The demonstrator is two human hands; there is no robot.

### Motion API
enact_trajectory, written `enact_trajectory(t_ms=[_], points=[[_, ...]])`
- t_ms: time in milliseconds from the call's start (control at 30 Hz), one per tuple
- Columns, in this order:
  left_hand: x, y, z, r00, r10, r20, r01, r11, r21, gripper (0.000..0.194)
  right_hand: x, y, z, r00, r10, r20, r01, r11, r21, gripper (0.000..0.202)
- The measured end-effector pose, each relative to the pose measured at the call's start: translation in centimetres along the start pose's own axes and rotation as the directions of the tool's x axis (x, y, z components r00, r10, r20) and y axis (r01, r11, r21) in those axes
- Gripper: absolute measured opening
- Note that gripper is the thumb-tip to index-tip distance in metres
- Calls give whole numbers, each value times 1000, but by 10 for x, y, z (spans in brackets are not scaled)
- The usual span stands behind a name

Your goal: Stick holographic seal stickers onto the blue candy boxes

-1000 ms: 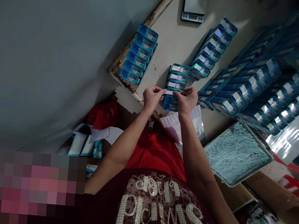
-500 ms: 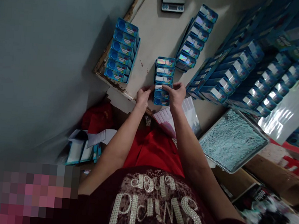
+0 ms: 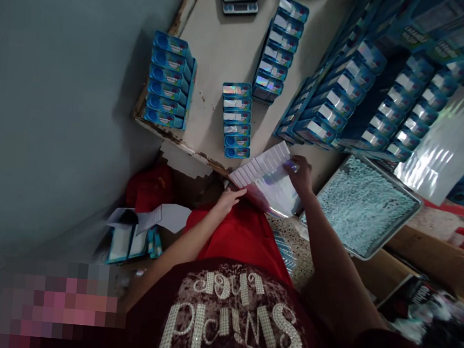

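Note:
A shiny sticker sheet (image 3: 274, 186) with rows of pale strips lies at the table's front edge. My right hand (image 3: 299, 172) is at its upper right corner, fingers pinched together; what is between them is too small to tell. At the sheet's lower left edge is my left hand (image 3: 232, 198), its fingers stretched out beside or just under the sheet. Behind the sheet stands a row of blue boxes (image 3: 236, 117); the farther ones carry silvery strips on top, and the nearest two show bare blue circles.
More blue boxes stand at the left (image 3: 168, 76), behind (image 3: 281, 45) and in stacks at the right (image 3: 351, 87). A scale (image 3: 239, 5) sits at the back. A metal tray (image 3: 365, 256) of pale blue pieces is at the right. A wall (image 3: 60, 99) borders the left.
Both hands have left the middle row of boxes. My right hand moved right to the sheet, my left hand back toward its near edge. A silvery strip now lies fully across the fourth box.

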State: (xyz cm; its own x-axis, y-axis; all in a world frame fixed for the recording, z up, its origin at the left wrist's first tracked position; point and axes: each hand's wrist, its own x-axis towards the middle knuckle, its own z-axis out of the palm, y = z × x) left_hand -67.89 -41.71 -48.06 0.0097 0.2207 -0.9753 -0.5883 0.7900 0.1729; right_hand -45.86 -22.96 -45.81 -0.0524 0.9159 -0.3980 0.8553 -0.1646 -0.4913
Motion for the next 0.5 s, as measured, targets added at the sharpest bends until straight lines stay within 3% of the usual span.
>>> enact_trajectory(t_ms=[100, 200, 333, 400, 500], points=[[0, 0, 9, 993, -29, -116, 27, 999, -17, 41, 0, -1, 5, 999, -8, 48, 6, 999, 38, 42], [-10, 9, 2, 974, 67, -218, -72, 997, -16, 36, -14, -6, -2, 999, 17, 49, -21, 996, 82, 42], [-26, 26, -13, 884, 272, -381, -290, 957, 11, 44, -34, -8, -21, 990, -41, 133, 1, 958, 288, 28], [-32, 33, -20, 846, 408, -343, -410, 909, 72, 41, -42, -5, -28, 970, -46, 237, -48, 925, 377, 21], [-38, 41, -26, 810, 571, -134, -538, 815, 217, 20, -57, 0, -37, 922, 50, 383, -228, 871, 435, 31]])
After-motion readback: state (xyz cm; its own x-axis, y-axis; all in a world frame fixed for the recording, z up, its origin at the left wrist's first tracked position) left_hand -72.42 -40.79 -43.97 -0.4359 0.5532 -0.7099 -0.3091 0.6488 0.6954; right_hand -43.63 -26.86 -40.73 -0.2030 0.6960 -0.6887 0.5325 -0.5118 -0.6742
